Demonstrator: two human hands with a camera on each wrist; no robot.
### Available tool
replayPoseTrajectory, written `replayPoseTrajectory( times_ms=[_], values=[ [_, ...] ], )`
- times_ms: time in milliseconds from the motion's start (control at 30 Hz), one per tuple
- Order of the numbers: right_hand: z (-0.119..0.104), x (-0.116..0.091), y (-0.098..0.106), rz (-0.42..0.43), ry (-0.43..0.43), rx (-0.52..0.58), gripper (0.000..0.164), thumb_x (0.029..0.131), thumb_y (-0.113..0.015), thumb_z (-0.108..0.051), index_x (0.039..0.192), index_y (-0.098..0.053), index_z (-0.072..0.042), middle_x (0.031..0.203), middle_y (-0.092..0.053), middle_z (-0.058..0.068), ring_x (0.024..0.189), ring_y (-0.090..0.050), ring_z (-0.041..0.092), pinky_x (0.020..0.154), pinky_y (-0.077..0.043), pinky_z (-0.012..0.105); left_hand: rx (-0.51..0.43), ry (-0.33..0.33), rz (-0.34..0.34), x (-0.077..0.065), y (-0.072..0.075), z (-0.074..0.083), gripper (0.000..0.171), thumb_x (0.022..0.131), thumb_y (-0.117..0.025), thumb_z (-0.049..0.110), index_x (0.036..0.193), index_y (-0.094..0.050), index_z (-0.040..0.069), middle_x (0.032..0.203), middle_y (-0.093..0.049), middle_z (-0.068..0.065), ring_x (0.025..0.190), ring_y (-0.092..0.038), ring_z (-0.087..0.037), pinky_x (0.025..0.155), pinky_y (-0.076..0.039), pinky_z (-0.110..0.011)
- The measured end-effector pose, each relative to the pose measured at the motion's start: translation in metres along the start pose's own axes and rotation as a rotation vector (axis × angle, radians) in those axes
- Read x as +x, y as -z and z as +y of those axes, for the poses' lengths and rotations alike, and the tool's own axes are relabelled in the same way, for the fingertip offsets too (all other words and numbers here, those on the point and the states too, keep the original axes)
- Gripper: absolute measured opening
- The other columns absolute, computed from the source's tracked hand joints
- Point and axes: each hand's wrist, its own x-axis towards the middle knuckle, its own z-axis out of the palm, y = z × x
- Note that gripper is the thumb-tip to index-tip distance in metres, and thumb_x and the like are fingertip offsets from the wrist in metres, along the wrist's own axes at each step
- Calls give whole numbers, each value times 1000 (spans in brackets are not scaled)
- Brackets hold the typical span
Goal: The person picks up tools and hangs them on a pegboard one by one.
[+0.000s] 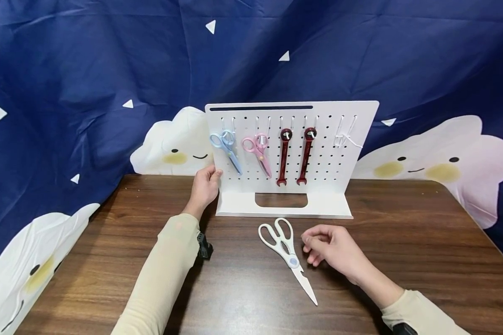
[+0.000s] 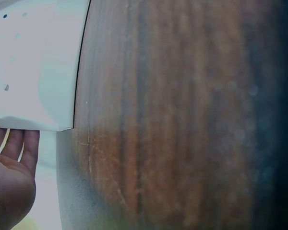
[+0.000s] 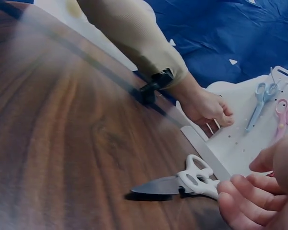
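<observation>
Right fingers: the fingers (image 1: 312,246) of the right hand (image 1: 333,249) are loosely curled and hold nothing; their tips lie just beside the handles of the white scissors (image 1: 286,251), and whether they touch them cannot be told.
Left fingers: the left hand (image 1: 205,186) grips the left edge of the white pegboard stand (image 1: 327,163), thumb on the front face, fingers wrapped behind the edge.
White scissors: they lie flat on the wooden table (image 1: 402,242), closed, just in front of the stand's base, handles toward the stand, blade pointing toward the person and to the right.
Pegboard stand: it stands upright at the back of the table on a flat base with a cut-out slot.
Hung on the board, left to right: blue scissors (image 1: 226,149), pink scissors (image 1: 257,151), two dark red wrenches (image 1: 283,158) side by side, then a white hook (image 1: 345,137) with nothing on it.
Sleeves: both arms wear cream sleeves (image 1: 163,274); a black strap (image 1: 204,246) sits at the left wrist.
Backdrop: a dark blue cloth (image 1: 88,83) with white triangles and smiling white clouds hangs behind and beside the table.
Left wrist view: the stand's corner (image 2: 38,72), the wood and part of the palm (image 2: 9,182) show, blurred.
</observation>
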Motion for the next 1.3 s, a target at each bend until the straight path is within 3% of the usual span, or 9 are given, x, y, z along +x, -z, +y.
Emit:
replayPoseTrajectory(
  times_ms=[400,600,700,933,1100,1300],
  values=[
    [11,-20,-13,-70,-87,-104,26,101,-74,-16,112,-69,7,67,-56,1,43,-51,8,36,-44,28,-6,15,-18,-2,3,0,33,110,-61,13,84,-62,-7,62,-39,5,67,-41,-17,63,-33,-29],
    [14,-22,-20,-11,-106,-238,33,95,-82,-26,108,-69,1,59,-53,1,34,-44,7,31,-40,31,-6,5,-19,-2,4,0,34,110,-61,12,82,-60,-9,60,-37,6,65,-39,-16,61,-32,-28],
    [13,-22,-26,55,-102,-336,34,89,-88,-27,104,-69,-3,59,-53,-1,35,-44,6,35,-41,30,-2,6,-17,-1,4,0,34,110,-61,12,82,-60,-8,61,-37,5,66,-40,-17,62,-32,-28],
    [13,-19,-36,140,31,-600,26,79,-93,-27,84,-71,-14,59,-53,-8,55,-48,6,56,-41,26,-1,13,-4,-2,7,0,36,110,-61,13,78,-56,-4,61,-36,5,67,-40,-18,62,-32,-29],
    [16,-18,-29,88,16,-532,23,82,-88,-24,73,-68,-16,55,-49,-10,50,-45,5,50,-38,24,-2,-5,-7,-1,6,1,37,109,-62,11,75,-53,-1,61,-35,4,66,-39,-17,60,-31,-27],
    [21,-18,-16,-26,35,-389,23,90,-85,-23,76,-71,-10,56,-50,-11,50,-43,1,48,-34,21,0,-1,-17,0,3,2,38,110,-61,11,76,-54,-3,62,-36,4,67,-39,-17,61,-31,-28]
  ],
)
